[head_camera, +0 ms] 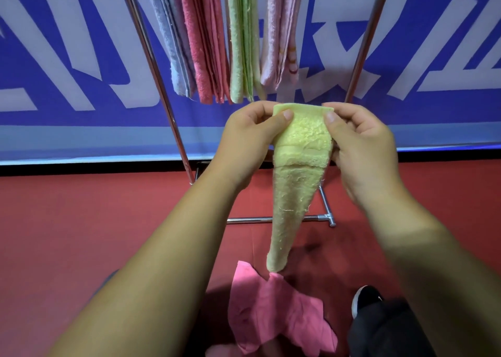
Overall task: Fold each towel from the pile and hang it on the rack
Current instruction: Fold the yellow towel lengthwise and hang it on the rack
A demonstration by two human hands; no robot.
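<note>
Both hands are raised in front of the chest, each closed in a pinch on the top edge of a pale yellow terry-cloth towel (pixel 295 183). The left hand (pixel 252 139) has its thumb pressed on the near face of the towel's upper left corner, with the other fingers curled behind. The right hand (pixel 360 150) mirrors it at the upper right corner. Between the two hands the top edge is drawn fairly flat, and the rest of the towel hangs straight down below them, narrowing to a tip.

That tip dangles just above a crumpled bright pink cloth (pixel 273 310) lying on the red floor (pixel 81 234) beneath the forearms; I cannot tell whether they touch.

Beyond the hands and above them stands the chrome metal towel rack (pixel 160 85), already carrying four folded towels: a lavender towel (pixel 173 44), a deep pink towel (pixel 200 44), a light green towel (pixel 241 44) and a pale pink towel (pixel 279 36). The bar they hang from is out of frame.

The step in hand looks like the folding of the yellow towel. It seems doubled lengthwise, though the hanging part is bunched rather than flat. The next move likely calls for squaring the edges, perhaps one more fold, then lifting the towel forward and up over the bar, probably to the right of the pale pink one. The pink cloth on the floor would remain to do.
</note>
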